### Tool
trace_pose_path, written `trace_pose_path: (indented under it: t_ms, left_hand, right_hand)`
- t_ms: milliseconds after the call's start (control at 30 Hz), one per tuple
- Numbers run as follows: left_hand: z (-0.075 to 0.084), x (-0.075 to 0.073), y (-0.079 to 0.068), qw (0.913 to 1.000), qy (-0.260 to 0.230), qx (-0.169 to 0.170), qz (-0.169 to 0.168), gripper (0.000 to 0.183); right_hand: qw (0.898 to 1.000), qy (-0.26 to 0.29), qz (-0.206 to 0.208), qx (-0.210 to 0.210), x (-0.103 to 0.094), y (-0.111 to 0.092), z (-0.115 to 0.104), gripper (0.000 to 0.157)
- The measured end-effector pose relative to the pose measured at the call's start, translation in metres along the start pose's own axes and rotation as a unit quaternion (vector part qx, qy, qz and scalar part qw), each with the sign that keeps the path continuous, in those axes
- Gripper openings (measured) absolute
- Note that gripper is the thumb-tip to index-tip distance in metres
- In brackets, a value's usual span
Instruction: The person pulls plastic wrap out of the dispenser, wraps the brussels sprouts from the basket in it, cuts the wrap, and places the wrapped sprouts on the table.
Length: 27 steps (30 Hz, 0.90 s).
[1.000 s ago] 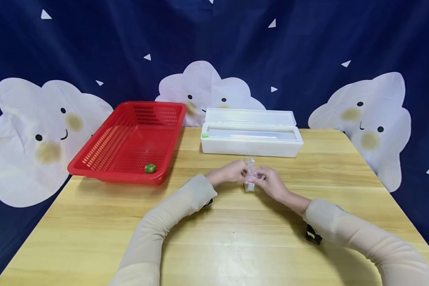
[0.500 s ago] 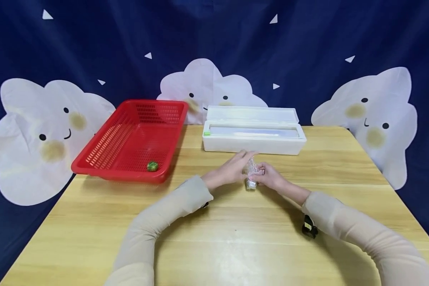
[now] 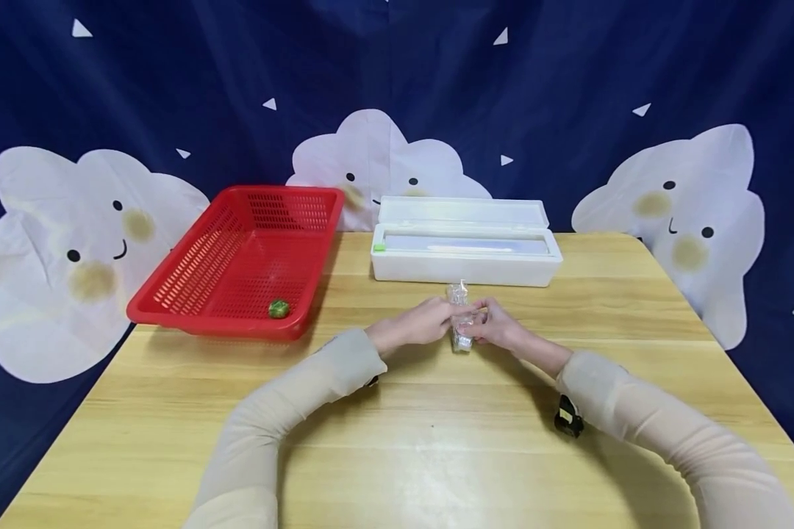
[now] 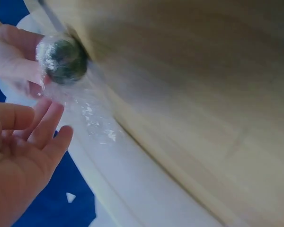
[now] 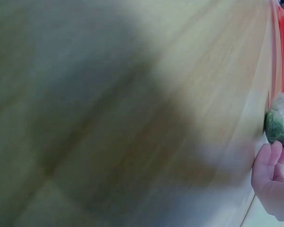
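A round, dark green leafy ball [image 4: 66,61] is wrapped in clear cling film [image 4: 92,118], with a loose tail of film hanging off it. My right hand [image 3: 499,327] holds the wrapped ball by its fingertips, just above the table. In the right wrist view, the right hand [image 5: 274,182] grips it from below at the right edge. My left hand [image 3: 426,321] is at its left side, fingers reaching to the film. The left wrist view shows the left hand [image 4: 26,146] with loosely bent fingers by the film; whether they touch it is unclear.
A red perforated basket [image 3: 311,294] stands at the left, with one small green wrapped ball [image 3: 279,308] inside. Behind the hands is a long white cling film box [image 3: 463,273] with its lid raised. The wooden table [image 3: 430,455] ends at a dark blue curtain [image 3: 536,88].
My left hand first spread over the top of the film, then drew down and slightly left. The film's upper tail now shows upright. My right hand has kept hold of the wrapped ball.
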<state>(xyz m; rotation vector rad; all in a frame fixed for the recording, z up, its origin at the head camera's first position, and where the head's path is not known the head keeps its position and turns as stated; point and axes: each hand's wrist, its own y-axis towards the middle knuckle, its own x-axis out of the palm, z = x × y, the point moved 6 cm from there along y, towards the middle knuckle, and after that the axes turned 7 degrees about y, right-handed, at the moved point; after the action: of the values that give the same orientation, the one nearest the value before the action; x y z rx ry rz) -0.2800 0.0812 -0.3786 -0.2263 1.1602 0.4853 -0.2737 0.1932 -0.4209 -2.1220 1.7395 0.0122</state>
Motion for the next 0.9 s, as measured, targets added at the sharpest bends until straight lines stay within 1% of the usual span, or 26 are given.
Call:
trace_pose_path:
  t_ms: [67,133,267,333,433,500,567,667,733,800,867,900]
  left_hand:
    - [-0.007,0.006,0.002,0.9991,-0.031,-0.019,-0.02,0.056]
    - [-0.012,0.01,0.005,0.9968,-0.063,-0.03,-0.04,0.063]
    - [-0.022,0.013,0.011,0.989,-0.117,-0.058,-0.069,0.071]
    - [-0.027,0.014,0.014,0.9852,-0.133,-0.077,-0.076,0.073]
    - [-0.033,0.017,0.019,0.9842,-0.13,-0.087,-0.083,0.074]
    - [-0.035,0.021,0.021,0.9831,-0.133,-0.088,-0.09,0.076]
    - [-0.036,0.024,0.021,0.9823,-0.133,-0.09,-0.097,0.078]
    - [-0.038,0.027,0.019,0.979,-0.148,-0.098,-0.1,0.082]
    - [-0.039,0.026,0.02,0.9786,-0.146,-0.103,-0.101,0.084]
    - [-0.04,0.025,0.023,0.9795,-0.142,-0.102,-0.1,0.084]
    - [-0.041,0.024,0.026,0.9796,-0.143,-0.099,-0.101,0.085]
    - [-0.041,0.023,0.028,0.9785,-0.151,-0.098,-0.101,0.086]
  right_hand:
    - [1.0,-0.003,-0.002,-0.005,0.001,0.0,0.001,0.058]
    - [1.0,-0.004,-0.001,-0.006,0.001,-0.001,0.003,0.059]
    - [1.0,-0.019,0.001,-0.023,-0.001,-0.001,0.003,0.061]
    - [0.998,-0.038,0.01,-0.042,-0.002,0.0,0.002,0.059]
    - [0.991,-0.081,0.04,-0.094,-0.006,-0.002,-0.002,0.052]
    - [0.981,-0.118,0.064,-0.138,-0.008,-0.007,-0.004,0.049]
    - [0.967,-0.156,0.078,-0.187,-0.007,-0.015,-0.007,0.048]
    - [0.944,-0.203,0.065,-0.251,0.0,-0.025,-0.011,0.05]
    - [0.932,-0.228,0.043,-0.277,0.007,-0.028,-0.014,0.052]
    - [0.923,-0.248,0.03,-0.293,0.011,-0.027,-0.016,0.05]
    - [0.916,-0.265,0.03,-0.301,0.013,-0.023,-0.019,0.046]
    - [0.912,-0.27,0.033,-0.306,0.013,-0.021,-0.02,0.044]
